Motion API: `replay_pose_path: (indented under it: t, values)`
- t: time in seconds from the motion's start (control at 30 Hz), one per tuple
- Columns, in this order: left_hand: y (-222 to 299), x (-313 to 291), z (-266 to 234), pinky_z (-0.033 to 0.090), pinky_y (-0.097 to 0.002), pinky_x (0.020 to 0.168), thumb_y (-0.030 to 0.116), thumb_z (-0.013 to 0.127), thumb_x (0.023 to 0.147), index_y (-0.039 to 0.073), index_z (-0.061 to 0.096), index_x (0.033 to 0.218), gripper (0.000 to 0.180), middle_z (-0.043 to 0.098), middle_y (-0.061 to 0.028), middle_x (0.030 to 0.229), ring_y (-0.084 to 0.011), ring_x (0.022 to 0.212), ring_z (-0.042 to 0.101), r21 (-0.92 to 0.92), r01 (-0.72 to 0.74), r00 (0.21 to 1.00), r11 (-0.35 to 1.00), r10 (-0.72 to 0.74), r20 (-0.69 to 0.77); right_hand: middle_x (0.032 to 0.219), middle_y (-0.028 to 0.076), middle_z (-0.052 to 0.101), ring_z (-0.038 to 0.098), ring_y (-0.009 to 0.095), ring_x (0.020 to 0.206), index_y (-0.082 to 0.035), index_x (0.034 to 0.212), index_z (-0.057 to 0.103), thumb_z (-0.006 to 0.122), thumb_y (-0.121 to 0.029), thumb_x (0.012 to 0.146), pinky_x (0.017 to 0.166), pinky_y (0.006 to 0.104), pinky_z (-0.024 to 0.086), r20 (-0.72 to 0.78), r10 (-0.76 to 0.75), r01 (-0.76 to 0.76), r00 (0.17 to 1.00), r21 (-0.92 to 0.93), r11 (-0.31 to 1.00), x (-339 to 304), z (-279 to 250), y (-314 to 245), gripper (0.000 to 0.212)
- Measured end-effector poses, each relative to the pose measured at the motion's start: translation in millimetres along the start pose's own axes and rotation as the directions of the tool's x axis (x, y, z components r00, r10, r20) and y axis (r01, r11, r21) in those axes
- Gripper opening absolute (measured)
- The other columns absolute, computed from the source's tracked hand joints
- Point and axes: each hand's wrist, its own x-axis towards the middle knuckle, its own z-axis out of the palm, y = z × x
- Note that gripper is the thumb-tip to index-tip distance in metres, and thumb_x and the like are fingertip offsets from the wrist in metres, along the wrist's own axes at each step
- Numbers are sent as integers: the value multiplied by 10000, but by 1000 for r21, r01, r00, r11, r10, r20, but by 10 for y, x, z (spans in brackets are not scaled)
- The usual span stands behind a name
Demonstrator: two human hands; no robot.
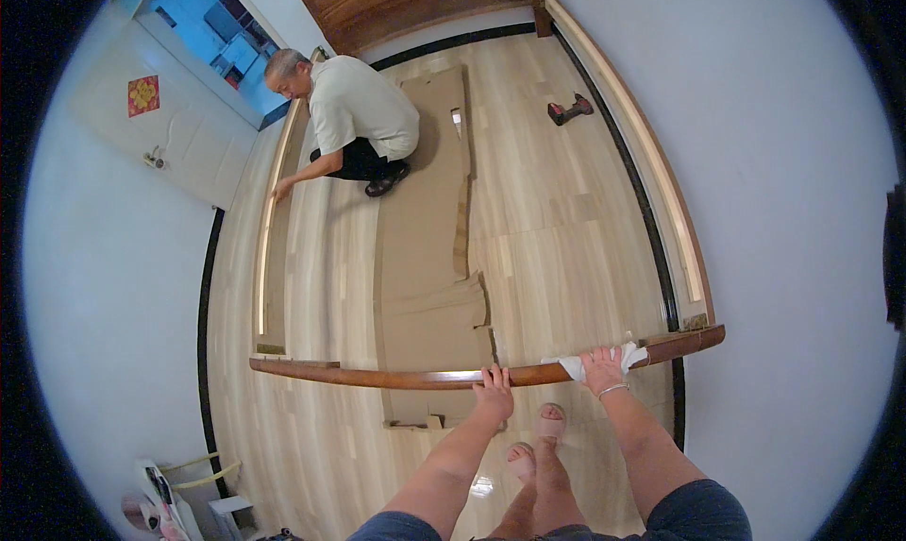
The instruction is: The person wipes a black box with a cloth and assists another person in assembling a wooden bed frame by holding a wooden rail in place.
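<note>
A brown wooden footboard (429,379) of a bed frame runs across in front of me, slightly curved by the lens. My left hand (494,396) is closed over its top edge near the middle, with the fingers bent over the far side. Farther right, my right hand (602,371) grips the same board, with a white cloth (634,355) bunched between palm and wood. At the board's right end it meets the long right side rail (651,163); at its left end it meets the left side rail (274,248).
A co-worker in a light shirt (359,107) squats inside the frame, one hand on the left rail. Flattened cardboard (420,229) covers part of the floor. A cordless drill (570,110) lies far right. A headboard (425,8) stands at the back, a white door (179,130) at left.
</note>
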Motion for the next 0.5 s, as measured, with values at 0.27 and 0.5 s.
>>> replay_pose_path:
  t: [0.27, 0.5]
  values:
    - [-18, -12, 2, 245, -564, 918, 181, 288, 848, 30, 69, 1335, 555, 51, -159, 1389, -390, 1257, 86, -17, -10, 1000, 1000, 10, -13, 1145, 94, 428, 328, 247, 1145, -187, 1103, 449, 694, -327, 598, 955, 534, 151, -3, 4, -4, 1000, 1, 1000, -28, -76, -40, 578]
    - [-35, -24, -42, 238, -559, 926, 181, 288, 846, 40, 42, 1338, 567, 23, -147, 1394, -389, 1261, 69, -37, -20, 1000, 999, 21, 23, 1081, 88, 456, 368, 237, 1101, -188, 1088, 467, 697, -310, 582, 947, 536, 170, -78, 0, 1, 997, 12, 1000, 0, 38, -9, 570]
